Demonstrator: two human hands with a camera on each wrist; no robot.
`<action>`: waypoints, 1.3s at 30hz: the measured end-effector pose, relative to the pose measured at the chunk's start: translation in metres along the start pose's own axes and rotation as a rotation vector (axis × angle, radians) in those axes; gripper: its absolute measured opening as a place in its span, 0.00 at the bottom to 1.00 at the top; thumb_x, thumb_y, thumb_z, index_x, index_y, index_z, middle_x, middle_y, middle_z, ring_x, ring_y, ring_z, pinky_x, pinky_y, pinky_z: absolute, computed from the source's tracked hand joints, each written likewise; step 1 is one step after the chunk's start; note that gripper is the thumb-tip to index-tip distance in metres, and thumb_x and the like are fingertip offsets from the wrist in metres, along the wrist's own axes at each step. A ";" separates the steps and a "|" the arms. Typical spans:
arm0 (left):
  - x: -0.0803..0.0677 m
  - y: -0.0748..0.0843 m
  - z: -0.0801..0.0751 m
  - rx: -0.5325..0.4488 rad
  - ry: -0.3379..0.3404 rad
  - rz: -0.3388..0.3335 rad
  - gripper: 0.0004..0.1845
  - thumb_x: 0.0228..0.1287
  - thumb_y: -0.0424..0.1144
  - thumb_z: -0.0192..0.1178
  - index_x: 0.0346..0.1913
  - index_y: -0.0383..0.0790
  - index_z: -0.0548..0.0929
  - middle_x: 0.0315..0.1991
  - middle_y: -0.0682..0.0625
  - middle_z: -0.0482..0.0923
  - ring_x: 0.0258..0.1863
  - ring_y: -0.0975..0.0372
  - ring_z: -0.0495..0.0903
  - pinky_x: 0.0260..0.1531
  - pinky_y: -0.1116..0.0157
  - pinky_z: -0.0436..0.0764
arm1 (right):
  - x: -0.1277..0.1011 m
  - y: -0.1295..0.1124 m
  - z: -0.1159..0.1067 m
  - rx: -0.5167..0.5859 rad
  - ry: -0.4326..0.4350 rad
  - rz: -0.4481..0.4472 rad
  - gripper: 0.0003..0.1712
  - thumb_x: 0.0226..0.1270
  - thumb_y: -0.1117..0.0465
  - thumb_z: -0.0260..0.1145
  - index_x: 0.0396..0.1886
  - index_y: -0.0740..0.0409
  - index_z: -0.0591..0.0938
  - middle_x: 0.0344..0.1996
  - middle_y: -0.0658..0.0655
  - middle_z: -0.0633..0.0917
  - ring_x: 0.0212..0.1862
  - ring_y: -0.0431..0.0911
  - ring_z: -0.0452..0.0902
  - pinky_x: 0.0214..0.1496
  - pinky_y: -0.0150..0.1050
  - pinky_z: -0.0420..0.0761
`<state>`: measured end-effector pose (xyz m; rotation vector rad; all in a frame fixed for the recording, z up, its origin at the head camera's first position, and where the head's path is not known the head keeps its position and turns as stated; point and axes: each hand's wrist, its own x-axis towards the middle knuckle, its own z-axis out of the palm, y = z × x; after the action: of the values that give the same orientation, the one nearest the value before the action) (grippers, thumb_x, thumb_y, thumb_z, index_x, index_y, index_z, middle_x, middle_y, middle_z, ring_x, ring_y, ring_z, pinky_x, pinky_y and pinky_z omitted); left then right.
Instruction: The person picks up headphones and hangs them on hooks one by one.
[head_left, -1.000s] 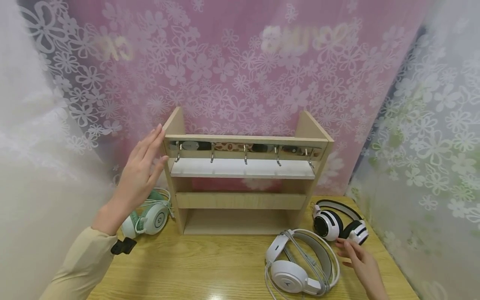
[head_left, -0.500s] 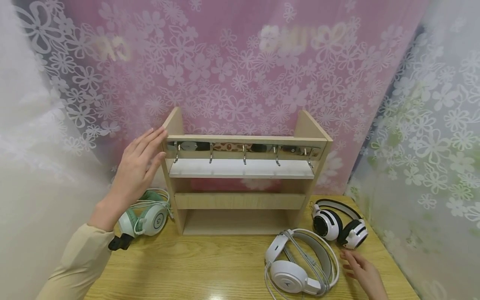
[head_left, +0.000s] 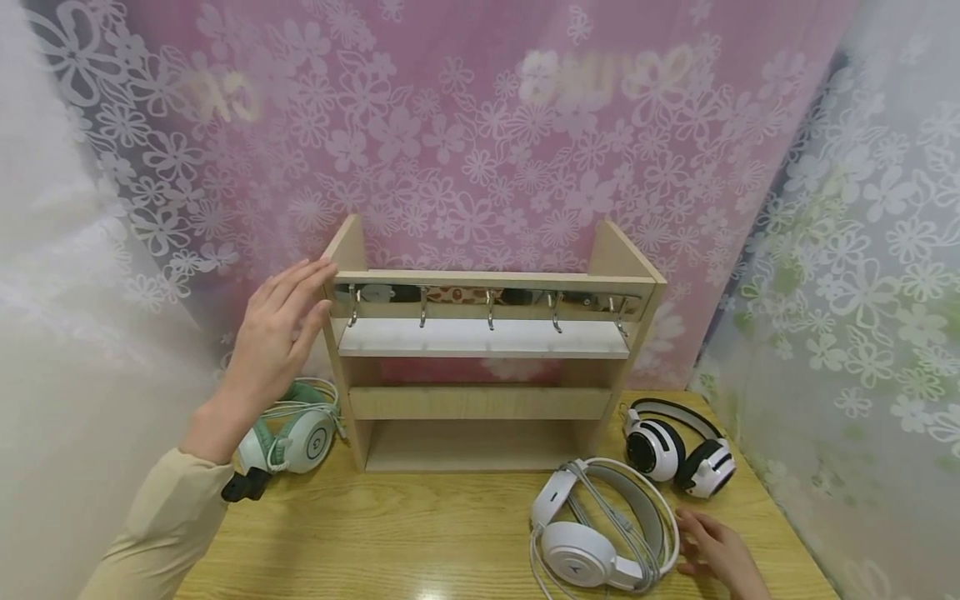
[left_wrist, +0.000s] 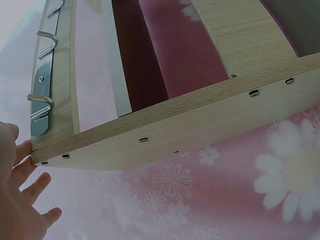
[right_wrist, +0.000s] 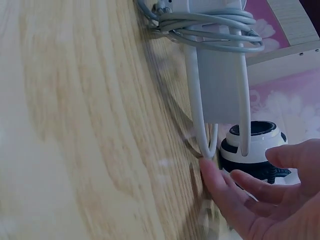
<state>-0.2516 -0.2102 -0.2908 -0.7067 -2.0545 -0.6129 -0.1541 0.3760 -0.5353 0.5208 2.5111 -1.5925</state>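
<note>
My left hand (head_left: pixel 273 333) rests straight fingers on the upper left corner of a small wooden shelf (head_left: pixel 480 403). In the left wrist view its fingertips lie against the side panel near the hook strip (left_wrist: pixel 42 90). Low on the right, my right hand (head_left: pixel 718 552) is beside the headband of white headphones (head_left: pixel 577 554) wound with grey cable. The right wrist view has the fingertips (right_wrist: pixel 210 167) right at the headband's curve, the thumb spread apart from them. White-and-black headphones (head_left: pixel 652 450) lie just beyond this hand.
Mint-green and white headphones (head_left: pixel 309 440) lie left of the shelf, partly behind my left forearm. Several metal hooks (head_left: pixel 491 312) line the shelf's top rail. A wooden table (head_left: pixel 375 525) bears everything, with flowered curtains (head_left: pixel 480 150) behind and at the sides.
My right hand has moved from the white-and-black headphones down toward the white headphones' band. The left hand has shifted slightly and stays at the shelf corner.
</note>
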 end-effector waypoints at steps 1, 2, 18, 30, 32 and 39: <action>0.000 0.000 0.000 -0.002 0.002 -0.002 0.22 0.79 0.41 0.53 0.70 0.40 0.74 0.70 0.44 0.72 0.72 0.46 0.67 0.75 0.49 0.58 | 0.000 0.000 0.001 0.009 -0.001 0.002 0.36 0.84 0.50 0.50 0.66 0.83 0.65 0.52 0.75 0.82 0.42 0.50 0.85 0.39 0.45 0.88; 0.000 0.001 0.000 -0.004 0.004 -0.003 0.22 0.79 0.42 0.54 0.70 0.39 0.75 0.70 0.44 0.73 0.72 0.46 0.67 0.75 0.49 0.58 | 0.000 0.000 0.002 0.018 0.001 0.005 0.36 0.83 0.50 0.50 0.66 0.82 0.66 0.52 0.74 0.82 0.42 0.50 0.85 0.39 0.44 0.88; -0.001 0.001 0.002 -0.002 0.017 -0.018 0.22 0.76 0.38 0.57 0.69 0.40 0.76 0.69 0.44 0.73 0.70 0.45 0.68 0.74 0.49 0.59 | 0.001 -0.006 0.009 0.031 -0.027 0.012 0.25 0.80 0.59 0.56 0.59 0.82 0.72 0.36 0.56 0.83 0.36 0.46 0.82 0.37 0.40 0.87; 0.001 0.000 0.004 -0.005 0.026 -0.021 0.23 0.73 0.34 0.60 0.69 0.42 0.76 0.68 0.45 0.74 0.69 0.46 0.69 0.72 0.47 0.62 | -0.006 -0.010 0.014 0.016 -0.006 -0.026 0.27 0.81 0.59 0.54 0.65 0.80 0.68 0.45 0.65 0.82 0.38 0.45 0.80 0.37 0.43 0.87; 0.001 0.000 0.004 -0.003 0.025 -0.022 0.23 0.73 0.34 0.60 0.69 0.42 0.76 0.68 0.45 0.74 0.69 0.47 0.69 0.72 0.47 0.62 | -0.009 -0.010 0.015 0.019 -0.002 -0.045 0.28 0.82 0.59 0.54 0.66 0.80 0.67 0.52 0.72 0.81 0.39 0.46 0.82 0.37 0.44 0.88; 0.001 0.000 0.004 -0.003 0.033 -0.023 0.23 0.72 0.34 0.61 0.68 0.41 0.77 0.68 0.44 0.75 0.69 0.46 0.69 0.72 0.47 0.62 | -0.018 -0.016 0.017 0.057 0.008 -0.085 0.26 0.81 0.61 0.54 0.66 0.79 0.65 0.57 0.79 0.77 0.42 0.50 0.85 0.38 0.47 0.88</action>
<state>-0.2544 -0.2071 -0.2916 -0.6715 -2.0342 -0.6368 -0.1440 0.3509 -0.5243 0.4333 2.5324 -1.6994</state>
